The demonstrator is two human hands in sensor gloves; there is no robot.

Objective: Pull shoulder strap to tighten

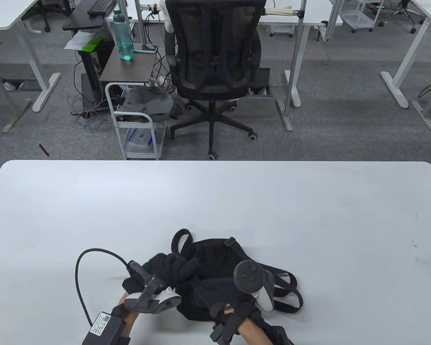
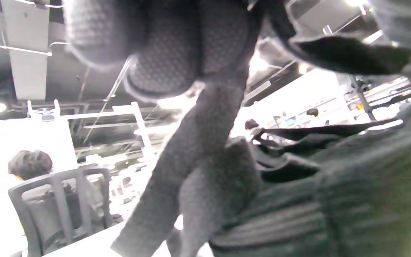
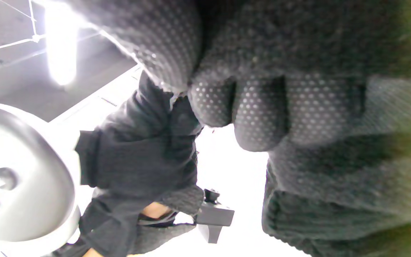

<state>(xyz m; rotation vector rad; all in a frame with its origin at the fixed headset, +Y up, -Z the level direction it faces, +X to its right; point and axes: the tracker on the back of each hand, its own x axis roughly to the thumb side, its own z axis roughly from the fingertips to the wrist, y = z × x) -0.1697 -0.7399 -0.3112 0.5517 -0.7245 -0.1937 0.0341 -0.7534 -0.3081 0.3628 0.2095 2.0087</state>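
Low in the middle of the table view, the left hand (image 1: 176,267) lay on the black backpack (image 1: 215,253), its gloved fingers curled over the dark fabric. The left wrist view showed those fingers (image 2: 177,60) bent at the top of the frame beside a dark strap (image 2: 191,157) running down and to the left, but blur made it impossible to tell whether they actually gripped it. The right hand (image 1: 224,293) rested on the lower right part of the backpack. In the right wrist view its dotted fingertips (image 3: 259,114) were curled together against dark fabric; whether a strap lay inside that curl could not be told.

From the backpack's right side, the shoulder straps (image 1: 291,293) looped out onto the white table (image 1: 309,215). A padded top handle (image 1: 181,239) stood out at its upper left edge. Beyond the far table edge, at upper centre, stood a black office chair (image 1: 215,54).
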